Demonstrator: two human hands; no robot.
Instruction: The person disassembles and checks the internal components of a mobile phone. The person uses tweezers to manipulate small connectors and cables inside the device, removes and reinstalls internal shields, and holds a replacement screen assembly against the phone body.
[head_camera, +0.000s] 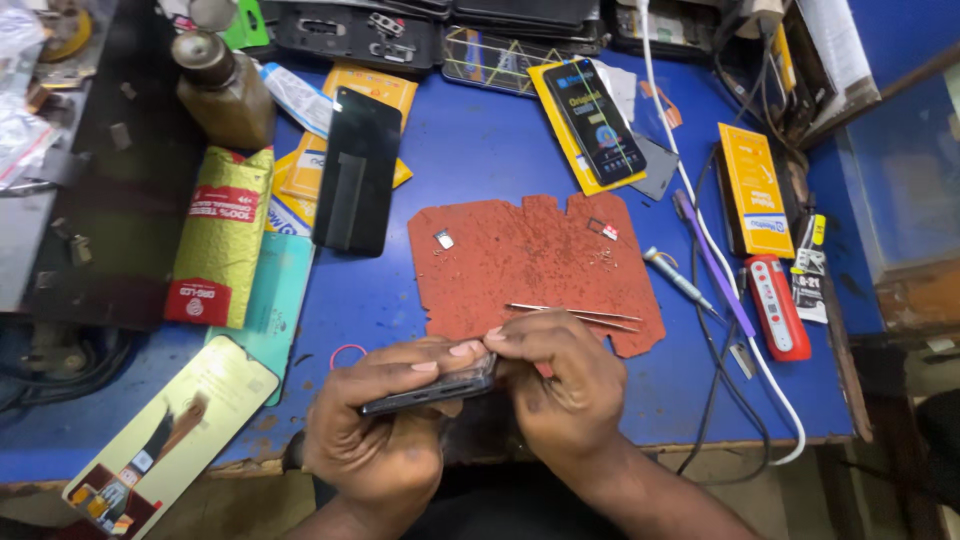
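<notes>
My left hand (385, 420) grips a dark phone (432, 391) edge-on, low over the front of the blue table (470, 150). My right hand (565, 385) pinches the phone's right end with thumb and fingertips. Just beyond my fingers, metal tweezers (575, 315) lie on a red-brown work mat (530, 260). A small card tray (445, 239) and tiny screws (603, 255) rest on the mat.
A black phone screen (357, 170) lies to the left of the mat, near a green packet (220, 235) and a brown bottle (225, 95). Right of the mat lie a screwdriver (678, 278), a purple pry tool (712, 262), a red tool (778, 305), a white cable (700, 215) and yellow packages (752, 188).
</notes>
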